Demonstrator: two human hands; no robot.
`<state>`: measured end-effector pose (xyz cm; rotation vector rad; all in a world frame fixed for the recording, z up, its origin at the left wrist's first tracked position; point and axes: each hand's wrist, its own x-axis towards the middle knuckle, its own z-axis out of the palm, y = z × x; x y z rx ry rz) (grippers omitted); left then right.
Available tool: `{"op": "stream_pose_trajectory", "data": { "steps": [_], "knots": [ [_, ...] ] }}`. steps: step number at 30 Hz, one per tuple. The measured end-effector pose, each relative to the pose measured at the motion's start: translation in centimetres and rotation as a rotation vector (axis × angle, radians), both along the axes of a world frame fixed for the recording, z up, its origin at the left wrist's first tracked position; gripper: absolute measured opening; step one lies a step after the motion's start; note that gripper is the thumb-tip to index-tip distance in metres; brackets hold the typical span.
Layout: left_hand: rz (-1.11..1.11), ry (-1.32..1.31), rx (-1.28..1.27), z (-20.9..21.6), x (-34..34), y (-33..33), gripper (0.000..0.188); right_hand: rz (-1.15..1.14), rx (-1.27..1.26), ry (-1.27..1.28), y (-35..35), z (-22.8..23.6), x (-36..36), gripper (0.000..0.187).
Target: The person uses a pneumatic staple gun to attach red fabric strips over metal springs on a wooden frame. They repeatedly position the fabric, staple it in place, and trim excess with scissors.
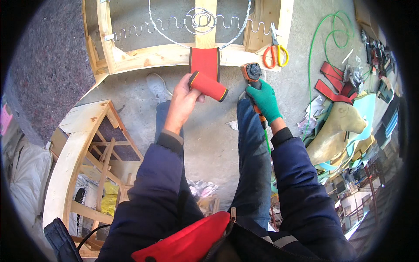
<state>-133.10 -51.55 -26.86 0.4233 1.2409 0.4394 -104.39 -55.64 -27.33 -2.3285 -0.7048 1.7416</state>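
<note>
My bare left hand (184, 104) is closed around a rolled end of red elastic webbing (209, 86) with dark edges. A flat stretch of the same webbing runs up from behind the roll onto the curved front rail of a wooden seat frame (157, 56). In a green glove, my right hand (264, 101) grips an orange and black air staple gun (252, 71), its head near the rail and apart from the webbing. Scissors (274, 54) with one orange and one yellow handle lie on the frame's right corner. Zigzag springs and a wire coil (200, 21) span the frame.
Another wooden frame (65, 161) stands at the lower left, below a dark speckled surface (48, 65). A thin green hose (310, 70) curls over the concrete floor on the right. Red webbing strips (334, 89), foam scraps and a tan padded piece (338, 126) pile up at the right.
</note>
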Motion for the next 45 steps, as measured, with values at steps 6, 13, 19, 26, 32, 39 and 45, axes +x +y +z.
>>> {"op": "stream_pose_trajectory", "data": {
  "steps": [6,13,19,26,32,39,45],
  "knots": [
    [0.088,0.056,-0.137,-2.0,-0.4,-7.0,0.027,0.002,-0.006,-0.091,0.4,0.8,-1.6,0.028],
    [-0.281,0.434,0.119,-12.0,-0.4,-9.6,0.032,0.122,-0.007,-0.129,0.6,0.6,-0.7,0.032],
    [-0.491,0.627,0.190,-16.2,1.1,-6.8,0.034,0.473,0.237,-0.083,2.1,1.4,-3.3,0.043],
    [-0.570,0.681,0.244,-17.2,0.8,-5.7,0.049,0.756,0.403,0.041,6.2,-2.3,-8.9,0.056],
    [-0.547,0.675,0.194,-17.1,0.6,-6.1,0.049,0.879,0.421,-0.014,6.6,-3.3,-8.6,0.061],
    [-0.588,0.634,0.076,-15.1,1.3,-4.5,0.032,0.896,0.390,-0.048,6.4,-3.4,-6.7,0.060],
    [-0.524,0.664,0.104,-15.2,1.3,-4.8,0.036,0.912,0.382,-0.080,6.2,-3.2,-5.1,0.045]
  ]
}}
